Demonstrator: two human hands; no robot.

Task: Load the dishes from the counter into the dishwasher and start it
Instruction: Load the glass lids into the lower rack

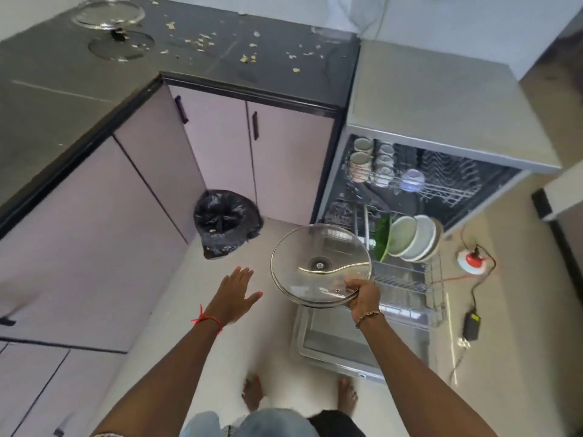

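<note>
While the right hand (362, 298) grips the glass lid (320, 266) by its rim over the open dishwasher door (334, 335), the left hand (235, 291) is empty, fingers spread. Plates (410, 238) and cups (362, 159) are racked at 2 o'clock; a second lid (108, 12) lies on the counter (63, 89) at 11 o'clock. Start pending.

We see the lid (320, 264) as clear glass with a silvery rim. The bench (63, 99) is dark grey, speckled with pale yellowish scraps. The cabinet doors (217, 134) are pale lilac with black handles, and the bin bag (225, 222) is glossy black. The dishwasher (441, 105) is silver-grey. We count its plates (413, 238) white, beside one green plate (383, 236). The left hand (235, 294) has bright pink nails and a red thread (205, 318) at the wrist. The right hand (362, 298) has a gold bracelet (367, 316) at its wrist. The floor (176, 294) is cream.
</note>
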